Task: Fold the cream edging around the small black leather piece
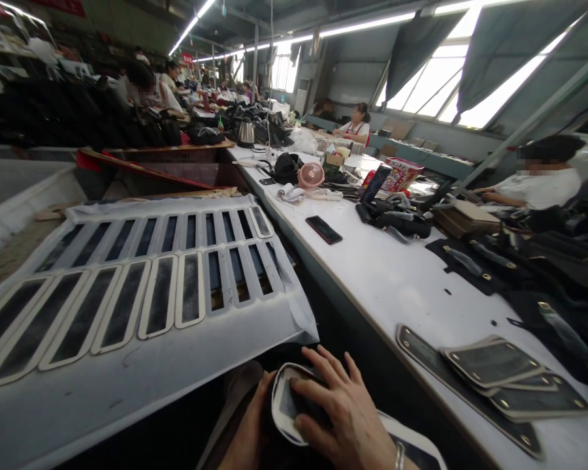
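Observation:
My left hand (249,424) is wrapped round the left side of a dark piece with a pale rounded rim (280,408), low in the centre of the view. My right hand (340,414) lies over the same piece, its thumb and a finger pressing inside the rim and its other fingers spread. Under my right wrist, another white-edged dark panel (411,440) shows in part. Left of my hands, a row of white-bordered dark panels (120,303) lies on a white sheet with rectangular openings (142,385).
Along the right runs a white table (372,287) with a phone (324,230), a pink fan (311,175), stacked dark panels with eyelets (500,372) and black bag parts (470,261). A person (543,179) sits at the right; other people work farther back.

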{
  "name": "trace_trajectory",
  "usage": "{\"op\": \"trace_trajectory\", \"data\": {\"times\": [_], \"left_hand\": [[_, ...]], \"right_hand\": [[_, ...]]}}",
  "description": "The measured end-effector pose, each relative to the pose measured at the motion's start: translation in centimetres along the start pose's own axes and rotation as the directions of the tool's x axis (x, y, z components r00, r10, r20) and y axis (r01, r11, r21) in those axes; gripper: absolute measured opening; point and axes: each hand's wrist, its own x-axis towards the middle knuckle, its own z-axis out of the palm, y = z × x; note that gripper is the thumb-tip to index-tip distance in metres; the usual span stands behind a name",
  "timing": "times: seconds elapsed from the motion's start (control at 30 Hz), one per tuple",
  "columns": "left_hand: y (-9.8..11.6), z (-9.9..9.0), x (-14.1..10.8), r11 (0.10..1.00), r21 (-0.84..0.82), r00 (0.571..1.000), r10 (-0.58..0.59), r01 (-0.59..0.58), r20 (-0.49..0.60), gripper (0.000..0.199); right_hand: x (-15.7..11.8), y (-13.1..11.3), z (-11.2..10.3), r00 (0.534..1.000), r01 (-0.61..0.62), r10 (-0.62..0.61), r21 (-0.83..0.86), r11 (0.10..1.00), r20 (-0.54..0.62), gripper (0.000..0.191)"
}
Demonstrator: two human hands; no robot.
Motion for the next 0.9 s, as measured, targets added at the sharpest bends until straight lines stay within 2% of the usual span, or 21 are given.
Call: {"op": "trace_trajectory", "data": {"times": [0.23, 0.3, 0.37, 0.4, 0.43, 0.47, 0.5, 0.53, 0.57, 0.6, 0.63, 0.67, 0.73, 0.9], "left_hand": [[-0.1, 0.0, 0.5, 0.999, 0.002, 0.999, -0.032, 0.032, 0.043, 0.068], [-0.2, -0.3, 0.4, 0.989, 0.142, 0.996, 0.056, -0.046, -0.066, 0.072], [-0.1, -0.8, -0.2, 0.935, 0.320, 0.954, 0.224, -0.153, -0.199, 0.071], [0.1, -1.0, -0.8, 0.874, 0.423, 0.905, 0.359, -0.240, -0.227, 0.066], [0.3, -1.1, -1.4, 0.773, 0.531, 0.832, 0.515, -0.348, -0.204, 0.058], [0.6, -1.1, -2.2, 0.617, 0.637, 0.737, 0.667, -0.463, -0.111, 0.047], [1.0, -1.0, -2.9, 0.393, 0.726, 0.623, 0.780, -0.564, 0.063, 0.036], [1.4, -0.8, -3.6, 0.104, 0.767, 0.492, 0.819, -0.633, 0.295, 0.028], [1.7, -0.4, -4.1, -0.171, 0.733, 0.376, 0.769, -0.658, 0.517, 0.024], [2.0, 0.1, -4.6, -0.374, 0.650, 0.298, 0.664, -0.662, 0.685, 0.022], [2.2, 0.6, -4.8, -0.484, 0.575, 0.246, 0.584, -0.660, 0.774, 0.018], [2.3, 1.2, -4.9, -0.539, 0.519, 0.211, 0.531, -0.663, 0.821, 0.017], [2.2, 2.1, -4.8, -0.549, 0.493, 0.174, 0.530, -0.675, 0.830, 0.027], [2.0, 2.5, -3.9, -0.571, 0.449, 0.168, 0.476, -0.687, 0.863, 0.032]], "right_hand": [[-0.6, 0.2, 0.4, 0.998, 0.003, 0.004, 0.113, 0.994, -0.057, 0.040], [-0.6, 0.0, 0.2, 0.998, 0.001, 0.007, 0.129, 0.992, -0.066, 0.042], [-0.6, -0.2, 0.0, 0.997, 0.002, 0.009, 0.149, 0.989, -0.073, 0.043], [-0.6, -0.2, -0.1, 0.997, 0.003, 0.010, 0.162, 0.987, -0.080, 0.043], [-0.6, -0.2, -0.1, 0.996, 0.006, 0.010, 0.177, 0.984, -0.090, 0.042], [-0.6, -0.2, 0.0, 0.995, 0.011, 0.008, 0.189, 0.982, -0.101, 0.042], [-0.6, -0.1, 0.1, 0.993, 0.017, 0.005, 0.196, 0.980, -0.114, 0.041], [-0.6, 0.0, 0.3, 0.992, 0.022, 0.003, 0.198, 0.980, -0.126, 0.041], [-0.6, 0.1, 0.5, 0.991, 0.026, 0.000, 0.196, 0.980, -0.130, 0.041], [-0.6, 0.2, 0.7, 0.991, 0.028, -0.002, 0.195, 0.980, -0.134, 0.040], [-0.6, 0.3, 0.9, 0.990, 0.030, -0.002, 0.196, 0.980, -0.139, 0.039], [-0.6, 0.4, 1.1, 0.990, 0.032, -0.003, 0.197, 0.980, -0.144, 0.039], [-0.5, 0.6, 1.4, 0.987, 0.039, -0.007, 0.199, 0.979, -0.159, 0.039], [-0.5, 0.8, 1.4, 0.981, 0.077, -0.046, 0.161, 0.984, -0.186, 0.037]]}}
